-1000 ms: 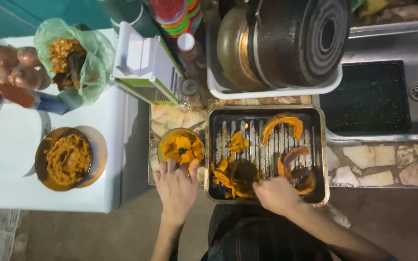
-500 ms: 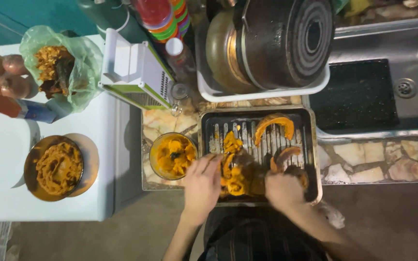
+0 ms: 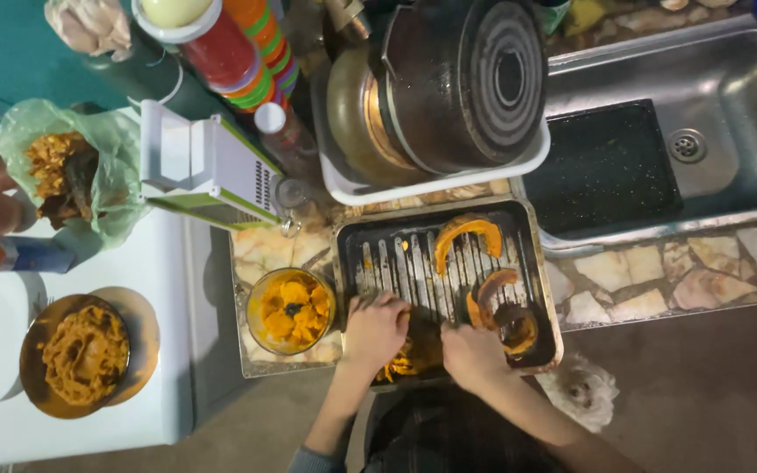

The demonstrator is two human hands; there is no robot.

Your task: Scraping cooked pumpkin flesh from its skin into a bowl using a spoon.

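A dark ribbed baking tray (image 3: 396, 250) lies on the stone counter and holds roasted orange squash wedges (image 3: 464, 233). My left hand (image 3: 375, 328) and my right hand (image 3: 470, 353) are both down at the tray's near edge, curled over a heap of orange squash pieces (image 3: 406, 361) between them. The fingers hide what each hand grips. A glass bowl (image 3: 292, 310) of orange squash chunks stands just left of the tray, beside my left hand.
A white rack with a stacked pot and pan (image 3: 449, 83) sits behind the tray. The steel sink (image 3: 729, 105) holds a black tray (image 3: 604, 166). On the white appliance top at left stand a bowl of mash (image 3: 81, 355), a green bag (image 3: 67, 166) and a slicer (image 3: 208, 171).
Both hands have come closer together at the tray's near edge. The squash pieces that lay in the tray's middle are now gathered under the hands. The camera has moved closer.
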